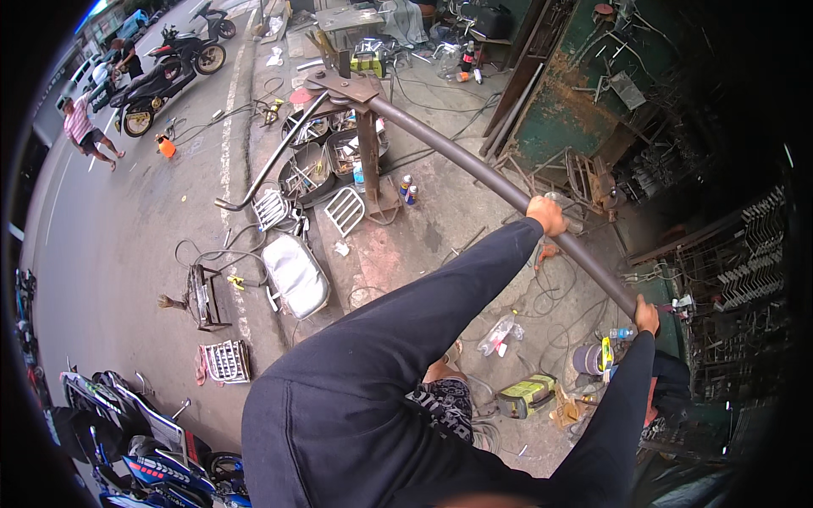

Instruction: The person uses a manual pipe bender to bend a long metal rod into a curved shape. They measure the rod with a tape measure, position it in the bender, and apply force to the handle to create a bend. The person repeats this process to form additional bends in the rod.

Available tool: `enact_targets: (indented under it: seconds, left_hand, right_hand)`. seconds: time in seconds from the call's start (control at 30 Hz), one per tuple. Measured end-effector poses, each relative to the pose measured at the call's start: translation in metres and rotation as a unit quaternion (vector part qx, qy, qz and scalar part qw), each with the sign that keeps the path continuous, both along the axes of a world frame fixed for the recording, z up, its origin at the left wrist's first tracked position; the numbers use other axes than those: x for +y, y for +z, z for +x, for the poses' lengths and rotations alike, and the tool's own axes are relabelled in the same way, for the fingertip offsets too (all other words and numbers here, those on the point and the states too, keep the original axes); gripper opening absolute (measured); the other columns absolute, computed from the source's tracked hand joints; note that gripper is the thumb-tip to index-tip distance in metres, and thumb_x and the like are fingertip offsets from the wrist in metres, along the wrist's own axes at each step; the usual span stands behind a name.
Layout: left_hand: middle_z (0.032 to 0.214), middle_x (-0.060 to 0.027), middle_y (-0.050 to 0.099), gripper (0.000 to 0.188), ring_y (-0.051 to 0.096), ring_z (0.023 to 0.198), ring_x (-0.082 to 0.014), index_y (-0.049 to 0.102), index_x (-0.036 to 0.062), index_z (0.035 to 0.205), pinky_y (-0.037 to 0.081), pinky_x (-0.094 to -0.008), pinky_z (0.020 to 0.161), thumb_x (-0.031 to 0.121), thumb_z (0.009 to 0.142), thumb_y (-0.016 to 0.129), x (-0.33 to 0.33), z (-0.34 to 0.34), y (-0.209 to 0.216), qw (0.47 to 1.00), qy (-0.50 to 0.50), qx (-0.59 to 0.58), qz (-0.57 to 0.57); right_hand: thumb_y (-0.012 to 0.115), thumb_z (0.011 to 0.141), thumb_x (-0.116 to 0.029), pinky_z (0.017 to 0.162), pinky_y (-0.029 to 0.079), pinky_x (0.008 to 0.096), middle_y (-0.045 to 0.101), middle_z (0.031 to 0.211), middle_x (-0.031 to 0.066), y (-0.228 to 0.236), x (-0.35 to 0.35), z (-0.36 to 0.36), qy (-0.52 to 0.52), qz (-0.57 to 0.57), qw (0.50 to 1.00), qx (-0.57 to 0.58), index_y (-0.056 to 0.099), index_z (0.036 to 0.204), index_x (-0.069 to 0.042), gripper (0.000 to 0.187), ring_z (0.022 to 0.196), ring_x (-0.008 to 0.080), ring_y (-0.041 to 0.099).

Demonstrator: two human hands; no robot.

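A long grey-brown pipe [474, 168] runs from a rusty metal bending head [343, 85] on an upright post [368, 148] across to my right side. My left hand [548, 216] is wrapped round its middle, arm stretched out. Near the pipe's close end, my right hand [647, 316] grips it too. A thinner metal tube [279, 159] reaches from the bending head toward the lower left, its free end curved. Two spray cans [408, 190] stand on the ground beside the post's base plate.
Round black bins of metal parts [306, 172] surround the post. Metal racks [345, 212], a silver seat-like panel [295, 276] and cables lie on the pavement. A yellow-green tool case [525, 396] sits below my arms. Parked motorbikes [157, 93] and a walking person [85, 129] are on the road side.
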State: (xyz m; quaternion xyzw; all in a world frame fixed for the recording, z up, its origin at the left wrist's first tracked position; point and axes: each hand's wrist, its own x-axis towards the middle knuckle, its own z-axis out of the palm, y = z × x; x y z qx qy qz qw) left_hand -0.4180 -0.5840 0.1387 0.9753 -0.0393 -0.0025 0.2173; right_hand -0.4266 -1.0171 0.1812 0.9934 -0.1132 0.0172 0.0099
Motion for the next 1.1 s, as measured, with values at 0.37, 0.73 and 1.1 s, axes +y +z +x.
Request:
enact_targets:
  seconds: [0.37,0.73,1.1]
  left_hand:
    - [0.114,-0.0117,0.076,0.056,0.069,0.114,-0.033,0.077,0.0073,0.112,0.051,-0.0478,0.096,0.048,0.098,0.04,0.049,-0.2,0.012,0.985,-0.169,0.028,0.033]
    - [0.087,-0.0219,0.075,0.062,0.073,0.09,-0.0395,0.079,0.0037,0.089,0.053,-0.0487,0.091,0.054,0.097,0.044,0.116,-0.341,-0.006,0.971,-0.235,-0.036,-0.025]
    - [0.094,-0.0182,0.076,0.06,0.073,0.094,-0.0366,0.08,0.0052,0.092,0.051,-0.0488,0.089,0.053,0.097,0.044,0.1,-0.318,-0.026,0.97,-0.241,-0.023,-0.026]
  right_hand:
    - [0.034,0.098,-0.06,0.101,0.045,0.0549,0.067,0.117,0.0331,0.003,0.056,-0.311,-0.067,-0.019,0.997,-0.046,0.07,0.119,0.004,0.076,0.117,0.0485,0.062]
    - [0.039,0.095,-0.058,0.102,0.045,0.0553,0.069,0.11,0.0344,-0.007,0.166,-0.528,-0.224,-0.03,0.973,-0.041,0.076,0.107,0.004,0.073,0.111,0.0493,0.065]
    - [0.04,0.095,-0.063,0.102,0.046,0.0536,0.068,0.115,0.0329,-0.029,0.125,-0.496,-0.226,-0.029,0.974,0.019,0.073,0.114,0.005,0.078,0.114,0.048,0.064]
